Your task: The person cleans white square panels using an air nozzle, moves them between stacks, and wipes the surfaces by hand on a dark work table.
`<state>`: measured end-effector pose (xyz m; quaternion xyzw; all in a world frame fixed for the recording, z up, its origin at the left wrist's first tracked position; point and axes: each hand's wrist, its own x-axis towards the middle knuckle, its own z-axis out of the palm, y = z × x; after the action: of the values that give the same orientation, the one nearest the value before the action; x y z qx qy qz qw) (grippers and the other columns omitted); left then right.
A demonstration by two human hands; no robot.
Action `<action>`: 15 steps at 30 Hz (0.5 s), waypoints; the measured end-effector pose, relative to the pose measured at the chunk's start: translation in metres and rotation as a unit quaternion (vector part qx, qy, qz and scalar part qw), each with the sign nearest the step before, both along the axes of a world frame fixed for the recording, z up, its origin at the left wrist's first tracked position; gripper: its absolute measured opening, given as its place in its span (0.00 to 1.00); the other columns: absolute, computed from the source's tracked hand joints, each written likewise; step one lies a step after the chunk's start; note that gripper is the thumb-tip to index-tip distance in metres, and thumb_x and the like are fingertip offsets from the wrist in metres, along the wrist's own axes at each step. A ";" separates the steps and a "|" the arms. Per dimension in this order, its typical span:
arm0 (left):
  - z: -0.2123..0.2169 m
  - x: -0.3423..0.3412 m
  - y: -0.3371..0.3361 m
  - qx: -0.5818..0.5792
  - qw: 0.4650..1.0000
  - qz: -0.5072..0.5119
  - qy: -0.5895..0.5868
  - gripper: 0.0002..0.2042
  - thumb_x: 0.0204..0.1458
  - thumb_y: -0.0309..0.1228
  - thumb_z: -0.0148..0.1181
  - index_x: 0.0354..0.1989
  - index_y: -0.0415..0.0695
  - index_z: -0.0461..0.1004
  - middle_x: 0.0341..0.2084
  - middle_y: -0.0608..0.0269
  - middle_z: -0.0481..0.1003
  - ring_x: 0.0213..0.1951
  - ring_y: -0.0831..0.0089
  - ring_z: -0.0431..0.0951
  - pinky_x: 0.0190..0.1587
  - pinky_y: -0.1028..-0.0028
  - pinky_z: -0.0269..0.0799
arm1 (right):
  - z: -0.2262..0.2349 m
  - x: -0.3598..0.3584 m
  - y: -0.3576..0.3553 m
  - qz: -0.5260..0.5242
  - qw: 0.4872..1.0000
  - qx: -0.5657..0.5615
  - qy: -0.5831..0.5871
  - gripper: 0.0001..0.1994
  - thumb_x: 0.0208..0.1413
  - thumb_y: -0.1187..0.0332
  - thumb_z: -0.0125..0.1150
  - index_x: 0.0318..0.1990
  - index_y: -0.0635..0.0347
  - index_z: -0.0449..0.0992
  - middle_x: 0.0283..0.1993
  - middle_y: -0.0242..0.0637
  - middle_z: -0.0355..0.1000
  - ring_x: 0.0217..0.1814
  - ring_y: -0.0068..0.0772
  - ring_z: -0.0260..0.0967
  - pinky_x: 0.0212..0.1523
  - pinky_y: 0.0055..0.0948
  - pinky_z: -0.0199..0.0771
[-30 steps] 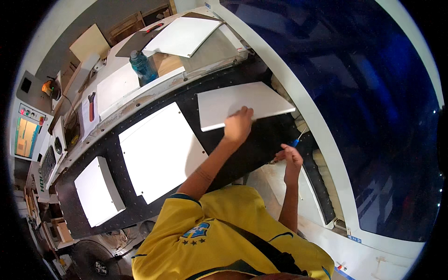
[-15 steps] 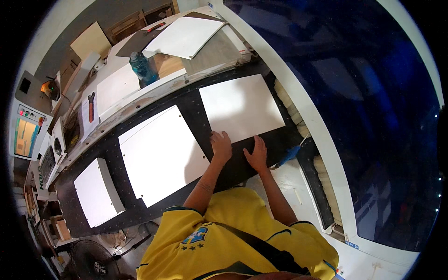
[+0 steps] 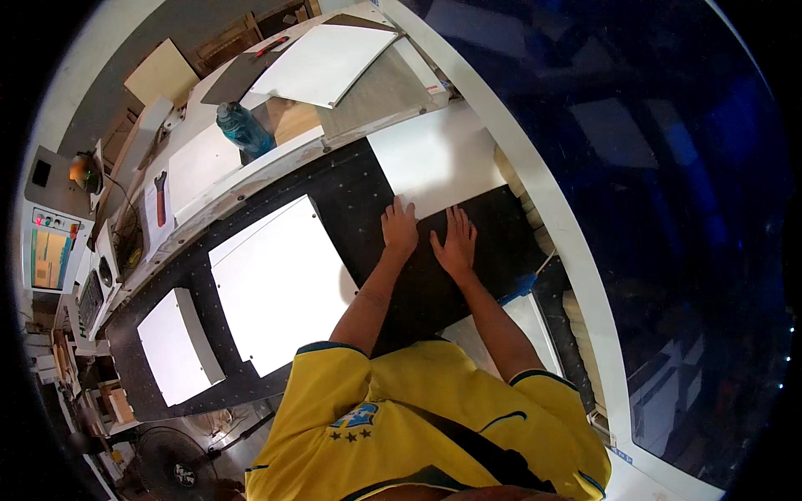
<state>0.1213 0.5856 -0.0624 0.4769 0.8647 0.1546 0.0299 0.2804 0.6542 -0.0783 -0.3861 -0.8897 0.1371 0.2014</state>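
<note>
A white rectangular panel (image 3: 430, 159) lies on the black table (image 3: 342, 188), its far side reaching the light rail at the back. My left hand (image 3: 399, 227) rests at its near left corner, fingertips on the edge. Beside it, my right hand (image 3: 455, 244) lies flat on the black surface, fingers spread, with the fingertips at or very close to the panel's near edge. Neither hand is closed around anything. Left of my hands is a larger pair of overlapping white panels (image 3: 280, 292). Farther left sits a thicker white stack or panel (image 3: 173, 351).
On the far bench stand a blue-green bottle (image 3: 244, 129), more white panels (image 3: 326, 63) and an orange-handled wrench (image 3: 160, 199). A white machine frame with a dark blue cover (image 3: 668, 209) borders the right side. A control screen (image 3: 50, 257) is at left, a fan (image 3: 171, 468) below.
The right-hand white panel has slid away from me toward the back rail. Both hands have moved forward with it, and the view has shifted slightly.
</note>
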 end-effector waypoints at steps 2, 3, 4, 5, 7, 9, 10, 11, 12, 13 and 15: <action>0.002 0.001 0.008 0.000 1.000 -0.002 -0.008 0.22 0.60 0.33 0.67 0.63 0.46 0.74 0.70 0.43 0.64 0.66 0.45 0.68 0.65 0.49 0.67 | -0.002 -0.002 0.007 -0.005 1.000 -0.008 -0.007 0.43 0.65 0.51 0.64 0.79 0.62 0.52 0.83 0.49 0.48 0.85 0.51 0.43 0.81 0.55 0.42; 0.000 0.001 0.010 0.002 1.000 0.000 -0.011 0.23 0.60 0.33 0.67 0.63 0.46 0.73 0.70 0.43 0.63 0.66 0.45 0.67 0.66 0.49 0.66 | -0.001 -0.004 0.008 -0.009 1.000 -0.020 -0.007 0.43 0.65 0.51 0.64 0.79 0.63 0.51 0.84 0.49 0.47 0.86 0.51 0.42 0.81 0.56 0.42; -0.002 0.002 0.013 0.003 1.000 0.002 -0.014 0.23 0.60 0.32 0.67 0.64 0.46 0.73 0.70 0.43 0.63 0.66 0.44 0.67 0.66 0.49 0.66 | 0.000 -0.006 0.010 -0.012 0.999 -0.031 -0.008 0.44 0.65 0.51 0.64 0.79 0.63 0.51 0.84 0.50 0.47 0.86 0.51 0.42 0.81 0.56 0.42; -0.004 0.006 0.016 0.013 1.000 0.007 -0.012 0.24 0.60 0.32 0.67 0.65 0.47 0.73 0.71 0.43 0.63 0.67 0.44 0.66 0.67 0.49 0.66 | -0.001 -0.006 0.011 -0.018 0.999 -0.030 -0.008 0.44 0.65 0.51 0.64 0.79 0.64 0.51 0.84 0.50 0.46 0.86 0.51 0.41 0.81 0.56 0.41; -0.009 0.015 0.020 0.033 0.999 0.018 -0.010 0.25 0.60 0.32 0.67 0.67 0.48 0.71 0.72 0.42 0.62 0.69 0.45 0.65 0.68 0.49 0.65 | -0.003 -0.006 0.014 -0.028 0.999 -0.026 -0.009 0.44 0.65 0.52 0.63 0.80 0.65 0.50 0.84 0.51 0.46 0.87 0.52 0.40 0.82 0.56 0.40; -0.022 0.017 0.011 0.094 0.995 0.021 -0.002 0.27 0.62 0.33 0.66 0.69 0.46 0.69 0.73 0.43 0.60 0.70 0.45 0.63 0.70 0.49 0.62 | 0.000 -0.010 0.013 -0.033 0.999 -0.037 -0.007 0.44 0.66 0.51 0.62 0.80 0.66 0.49 0.85 0.52 0.45 0.87 0.53 0.39 0.82 0.57 0.39; -0.029 0.018 0.006 0.125 0.992 0.023 0.002 0.27 0.62 0.34 0.65 0.70 0.46 0.69 0.74 0.44 0.60 0.71 0.46 0.62 0.71 0.49 0.60 | 0.001 -0.013 0.013 -0.034 0.999 -0.042 -0.006 0.44 0.66 0.51 0.62 0.80 0.66 0.48 0.85 0.52 0.44 0.87 0.53 0.39 0.82 0.57 0.38; -0.028 0.021 0.008 0.139 0.989 0.042 -0.028 0.28 0.63 0.36 0.66 0.70 0.44 0.68 0.74 0.45 0.60 0.72 0.46 0.61 0.72 0.49 0.59 | -0.003 -0.013 0.019 -0.085 0.996 -0.036 0.006 0.43 0.67 0.51 0.61 0.80 0.68 0.49 0.85 0.53 0.44 0.87 0.53 0.39 0.82 0.57 0.38; -0.028 0.024 0.008 0.153 0.985 0.063 -0.057 0.29 0.63 0.37 0.66 0.70 0.42 0.67 0.74 0.45 0.60 0.72 0.46 0.61 0.73 0.49 0.57 | -0.008 -0.016 0.027 -0.136 0.990 -0.029 0.019 0.43 0.68 0.50 0.59 0.79 0.69 0.50 0.85 0.54 0.44 0.87 0.53 0.39 0.82 0.57 0.38; -0.027 0.027 0.010 0.166 0.979 0.083 -0.087 0.30 0.63 0.39 0.66 0.70 0.40 0.67 0.74 0.46 0.60 0.73 0.46 0.60 0.74 0.49 0.55 | -0.013 -0.017 0.035 -0.186 0.982 -0.021 0.032 0.43 0.68 0.49 0.58 0.79 0.70 0.51 0.85 0.56 0.44 0.87 0.53 0.38 0.82 0.57 0.37; -0.018 0.025 0.013 0.163 0.979 0.094 -0.075 0.32 0.63 0.42 0.67 0.70 0.37 0.66 0.73 0.46 0.61 0.73 0.46 0.60 0.75 0.49 0.53 | -0.008 -0.025 0.049 -0.210 0.977 -0.034 0.012 0.41 0.69 0.48 0.57 0.77 0.73 0.55 0.84 0.58 0.45 0.87 0.54 0.38 0.82 0.58 0.37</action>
<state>0.1464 0.5983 -0.0800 0.3793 0.8641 0.3309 0.0020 0.2558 0.7028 -0.0859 -0.5691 -0.7814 0.1267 0.2225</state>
